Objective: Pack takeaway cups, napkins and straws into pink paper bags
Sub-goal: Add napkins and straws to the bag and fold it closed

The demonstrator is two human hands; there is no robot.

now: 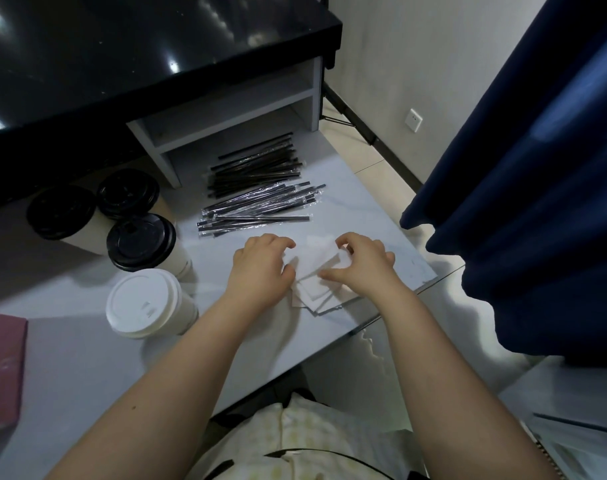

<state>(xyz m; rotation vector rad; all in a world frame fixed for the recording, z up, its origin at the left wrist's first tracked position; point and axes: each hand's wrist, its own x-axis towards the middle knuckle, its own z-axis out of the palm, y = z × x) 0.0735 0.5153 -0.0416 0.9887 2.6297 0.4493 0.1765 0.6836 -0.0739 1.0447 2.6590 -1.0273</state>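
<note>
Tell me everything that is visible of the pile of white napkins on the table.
The napkins are thin white square sheets that look like soft paper. They lie in a loose, fanned pile near the right edge of the pale table, with corners sticking out at different angles. The top sheet is lifted and creased. The left hand pinches it from the left and the right hand pinches it from the right. Lower sheets lie flat. The wrapped black straws lie beyond, not touching the pile.

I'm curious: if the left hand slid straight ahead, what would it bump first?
The left hand holds the napkins right now; beyond them, probably the wrapped straws, though depth is unclear.
</note>
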